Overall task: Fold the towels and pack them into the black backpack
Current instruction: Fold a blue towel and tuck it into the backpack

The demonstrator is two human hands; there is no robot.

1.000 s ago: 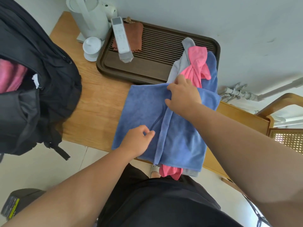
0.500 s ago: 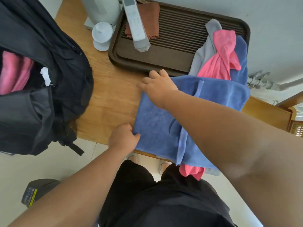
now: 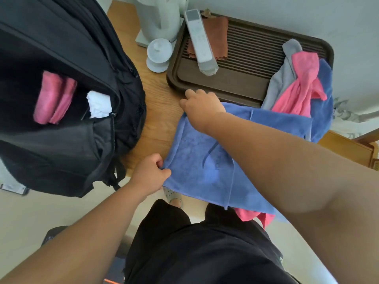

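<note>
We have the blue towel (image 3: 205, 160) spread on the wooden table (image 3: 158, 111), its near edge hanging over the table's front. Our left hand (image 3: 150, 174) pinches the near left corner, fingers curled shut on the cloth. Our right hand (image 3: 202, 107) sits on the far left corner by the dark tray (image 3: 235, 83); it seems to grip the edge, though the fingers are turned away and we cannot tell for sure. Both hands hold the same left edge, and the towel's body runs off to our right from them, so the next fold likely carries this edge across to the right. The towel looks soft and lightly creased, with a fold line down its middle. The black backpack (image 3: 61, 99) stands open just left, nearer our left hand, a pink towel (image 3: 53, 97) already inside. More towels (image 3: 299, 87) wait heaped at the right.
</note>
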